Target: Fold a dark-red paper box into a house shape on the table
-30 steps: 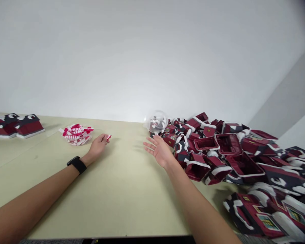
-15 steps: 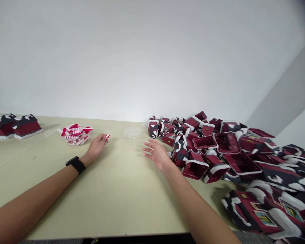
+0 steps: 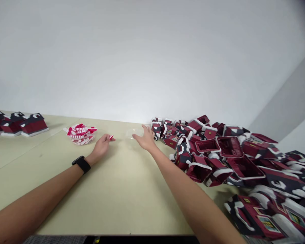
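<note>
Small red-and-white striped piece (image 3: 111, 137) within pinching left hand (image 3: 101, 146); transparent, round dish (image 3: 132, 133) at open right hand (image 3: 147, 139).

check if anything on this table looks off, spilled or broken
Nothing looks clearly spilled or broken. The odd spot is the house pile on the right: houses lie tipped over one another, several with hollow insides showing, while the house row at far left stands upright. It may simply be loose stock.
</note>
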